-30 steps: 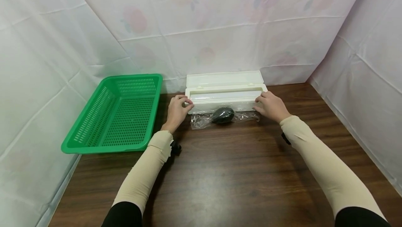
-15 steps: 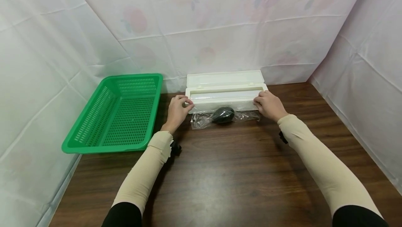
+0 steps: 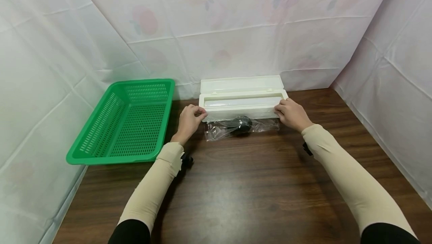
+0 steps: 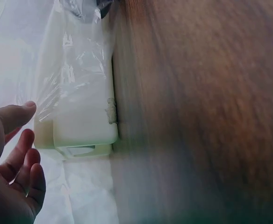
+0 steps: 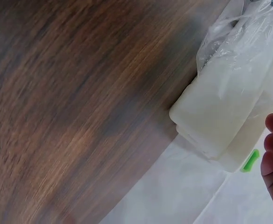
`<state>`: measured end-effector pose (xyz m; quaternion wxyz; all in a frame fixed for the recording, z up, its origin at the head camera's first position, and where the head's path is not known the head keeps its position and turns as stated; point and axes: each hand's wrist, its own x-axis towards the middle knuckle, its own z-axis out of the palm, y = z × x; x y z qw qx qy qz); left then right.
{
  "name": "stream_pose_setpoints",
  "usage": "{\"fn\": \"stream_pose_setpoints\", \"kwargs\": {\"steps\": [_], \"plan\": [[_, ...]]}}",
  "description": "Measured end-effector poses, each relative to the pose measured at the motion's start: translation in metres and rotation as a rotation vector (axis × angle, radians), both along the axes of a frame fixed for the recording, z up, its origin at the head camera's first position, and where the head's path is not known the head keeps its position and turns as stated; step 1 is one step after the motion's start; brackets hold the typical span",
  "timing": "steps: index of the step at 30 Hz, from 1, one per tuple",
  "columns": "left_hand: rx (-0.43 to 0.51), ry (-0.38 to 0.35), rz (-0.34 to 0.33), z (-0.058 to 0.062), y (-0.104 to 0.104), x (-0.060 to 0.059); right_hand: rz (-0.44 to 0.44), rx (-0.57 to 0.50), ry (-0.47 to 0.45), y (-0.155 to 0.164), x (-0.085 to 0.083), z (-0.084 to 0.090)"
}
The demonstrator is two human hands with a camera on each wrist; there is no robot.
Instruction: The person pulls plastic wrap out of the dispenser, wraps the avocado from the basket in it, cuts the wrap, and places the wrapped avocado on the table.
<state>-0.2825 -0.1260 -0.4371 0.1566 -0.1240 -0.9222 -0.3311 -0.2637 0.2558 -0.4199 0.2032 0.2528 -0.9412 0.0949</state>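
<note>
Currently two hands on one white wrap dispenser box (image 3: 241,103), lid open, at the back of the wooden table (image 3: 256,184). Left hand (image 3: 189,121) at its left end, fingers loosely curled, pinching the film's corner. Right hand (image 3: 291,114) at the right end; grip can't be made out. One sheet of clear film (image 3: 222,128) pulled out over one dark object (image 3: 240,124). One green basket (image 3: 126,122) left of the box.

We reach both arms forward in beige sleeves, well apart. Our left hand (image 3: 189,121) sits far left with fingers loosely curled, thumb extended; our right hand (image 3: 291,113) far right, fingers bent, knuckles up
</note>
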Motion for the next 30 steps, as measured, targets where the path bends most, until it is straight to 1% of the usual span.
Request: {"fn": "stream_pose_setpoints", "kwargs": {"steps": [5,10,17,22,30], "plan": [[0.001,-0.008,-0.031,0.001,-0.004,0.003,0.016,0.015,-0.003,0.001,0.003,0.002],[0.004,-0.02,-0.08,0.001,-0.007,0.007,0.043,0.038,0.0,0.003,0.005,0.002],[-0.056,-0.102,-0.127,0.001,-0.012,0.011,0.109,0.084,-0.006,0.003,0.009,-0.001],[-0.075,-0.155,-0.157,0.0,-0.013,0.013,0.127,0.11,-0.023,0.003,0.012,-0.003],[-0.14,-0.257,-0.192,-0.003,-0.011,0.014,0.14,0.144,-0.1,0.001,0.014,-0.006]]}}
